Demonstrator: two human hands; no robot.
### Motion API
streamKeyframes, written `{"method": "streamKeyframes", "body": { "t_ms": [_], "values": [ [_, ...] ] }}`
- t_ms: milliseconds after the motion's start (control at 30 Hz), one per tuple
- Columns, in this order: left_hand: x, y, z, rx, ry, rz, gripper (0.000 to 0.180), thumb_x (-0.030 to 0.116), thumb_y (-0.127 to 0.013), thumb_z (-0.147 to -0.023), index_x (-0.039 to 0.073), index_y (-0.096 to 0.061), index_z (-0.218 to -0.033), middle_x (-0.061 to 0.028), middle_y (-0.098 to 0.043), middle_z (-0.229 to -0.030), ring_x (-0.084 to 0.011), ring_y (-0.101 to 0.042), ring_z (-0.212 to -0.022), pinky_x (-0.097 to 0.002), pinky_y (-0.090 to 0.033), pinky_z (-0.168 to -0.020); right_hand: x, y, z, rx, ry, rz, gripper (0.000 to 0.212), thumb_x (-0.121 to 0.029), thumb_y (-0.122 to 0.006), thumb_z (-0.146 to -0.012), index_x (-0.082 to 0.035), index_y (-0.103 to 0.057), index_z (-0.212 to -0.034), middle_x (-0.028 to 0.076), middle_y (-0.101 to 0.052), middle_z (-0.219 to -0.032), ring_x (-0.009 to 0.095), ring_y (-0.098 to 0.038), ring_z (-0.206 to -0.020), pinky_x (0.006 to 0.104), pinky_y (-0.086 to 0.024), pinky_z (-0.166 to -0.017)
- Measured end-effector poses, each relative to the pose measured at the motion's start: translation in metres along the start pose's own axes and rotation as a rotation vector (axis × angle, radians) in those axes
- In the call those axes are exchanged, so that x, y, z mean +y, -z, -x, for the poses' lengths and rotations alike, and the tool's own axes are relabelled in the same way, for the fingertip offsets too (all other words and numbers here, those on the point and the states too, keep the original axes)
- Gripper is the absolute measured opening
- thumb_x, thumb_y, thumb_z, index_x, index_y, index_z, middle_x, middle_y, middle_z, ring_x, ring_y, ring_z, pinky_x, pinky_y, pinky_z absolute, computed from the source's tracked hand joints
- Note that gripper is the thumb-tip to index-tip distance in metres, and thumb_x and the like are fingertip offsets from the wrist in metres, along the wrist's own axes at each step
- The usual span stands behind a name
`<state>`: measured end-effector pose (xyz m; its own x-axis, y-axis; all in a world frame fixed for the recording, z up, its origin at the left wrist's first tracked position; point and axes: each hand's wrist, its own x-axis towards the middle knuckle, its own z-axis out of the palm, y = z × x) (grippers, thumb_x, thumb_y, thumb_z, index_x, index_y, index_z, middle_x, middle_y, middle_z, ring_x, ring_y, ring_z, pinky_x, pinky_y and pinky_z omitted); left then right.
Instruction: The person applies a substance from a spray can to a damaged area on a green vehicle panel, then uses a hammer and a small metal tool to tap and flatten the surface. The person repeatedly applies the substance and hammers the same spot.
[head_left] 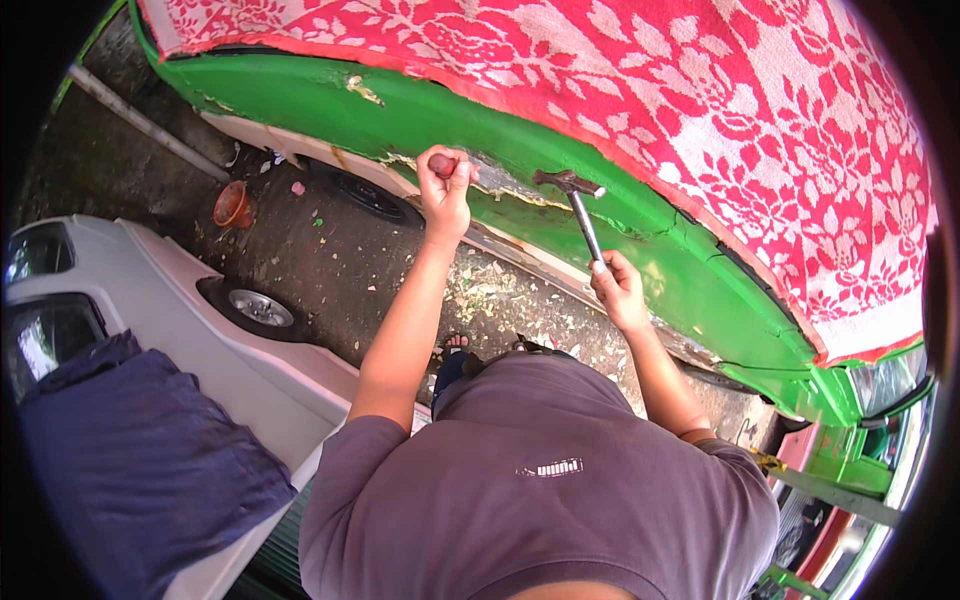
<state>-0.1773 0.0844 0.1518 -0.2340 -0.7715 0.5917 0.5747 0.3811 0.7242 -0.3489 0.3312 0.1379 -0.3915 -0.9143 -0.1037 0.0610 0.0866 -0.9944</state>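
My right hand (618, 290) is closed round the lower handle of a hammer (585, 222). The hammer has a dark head and a metal shaft, and its head is up in front of the green vehicle panel (630, 256). My left hand (446, 205) makes a closed grip at the panel, round a tool with a rounded reddish-brown handle end (441, 165); the rest of that tool is hidden by the fingers and I cannot tell its kind. Between the hands, the panel has a ragged strip of chipped, bare grey surface (510, 184).
A red and white floral cloth (640, 70) drapes over the green vehicle. Paint flakes (490, 290) litter the ground. On the left stand a white car (180, 290) with a dark blue cloth (140, 460) over it, an orange bucket (233, 206) and a pale pole (150, 125).
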Motion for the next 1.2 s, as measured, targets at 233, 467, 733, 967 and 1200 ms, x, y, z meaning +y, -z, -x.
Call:
{"method": "streamKeyframes", "body": {
  "t_ms": [233,467,733,967,1200],
  "values": [
    [-0.024,-0.011,-0.024,-0.312,0.110,0.215,0.025,0.008,-0.056,-0.097,0.008,-0.037,-0.113,-0.0092,-0.052,-0.090,-0.0172,-0.056,-0.077,-0.0405,-0.052,-0.081,-0.004,-0.053,0.034,0.301,0.086,-0.242,0.017,-0.020,-0.059,-0.098,-0.004,-0.054,-0.099,-0.007,-0.042,-0.065,0.002,-0.033,-0.054,0.0201,-0.025,-0.047],
    [-0.031,-0.006,-0.038,-0.466,0.170,0.262,0.023,-0.006,-0.048,-0.077,0.004,-0.045,-0.098,-0.0096,-0.051,-0.082,-0.0118,-0.043,-0.067,-0.0278,-0.039,-0.062,-0.007,-0.084,0.063,0.483,0.127,-0.246,0.015,-0.018,-0.059,-0.098,-0.003,-0.054,-0.098,-0.006,-0.043,-0.066,0.002,-0.034,-0.054,0.0201,-0.026,-0.046],
    [-0.036,-0.008,-0.045,-0.570,0.251,0.465,0.014,0.009,-0.049,-0.068,0.001,-0.047,-0.079,-0.0018,-0.034,-0.063,-0.0126,-0.037,-0.057,-0.0276,-0.032,-0.054,-0.021,-0.087,0.071,0.510,0.099,-0.191,0.015,-0.018,-0.059,-0.098,-0.003,-0.054,-0.096,-0.005,-0.045,-0.066,0.002,-0.037,-0.055,0.0198,-0.028,-0.047],
    [-0.036,-0.012,-0.035,-0.541,0.248,0.362,0.013,-0.006,-0.050,-0.066,0.001,-0.048,-0.077,0.0011,-0.036,-0.060,-0.0092,-0.038,-0.056,-0.0241,-0.035,-0.053,-0.029,-0.081,0.066,0.527,0.044,0.142,0.020,-0.022,-0.059,-0.098,-0.003,-0.057,-0.097,-0.006,-0.047,-0.064,0.004,-0.037,-0.056,0.0226,-0.031,-0.050],
    [-0.035,-0.017,-0.026,-0.555,0.230,0.089,0.021,-0.004,-0.066,-0.072,0.003,-0.046,-0.072,0.0014,-0.044,-0.063,-0.0062,-0.041,-0.060,-0.0234,-0.036,-0.054,-0.069,-0.086,0.065,0.503,0.133,0.542,0.023,-0.024,-0.059,-0.097,-0.002,-0.059,-0.100,0.004,-0.047,-0.056,0.012,-0.041,-0.053,0.0294,-0.034,-0.050]
  ]
}}
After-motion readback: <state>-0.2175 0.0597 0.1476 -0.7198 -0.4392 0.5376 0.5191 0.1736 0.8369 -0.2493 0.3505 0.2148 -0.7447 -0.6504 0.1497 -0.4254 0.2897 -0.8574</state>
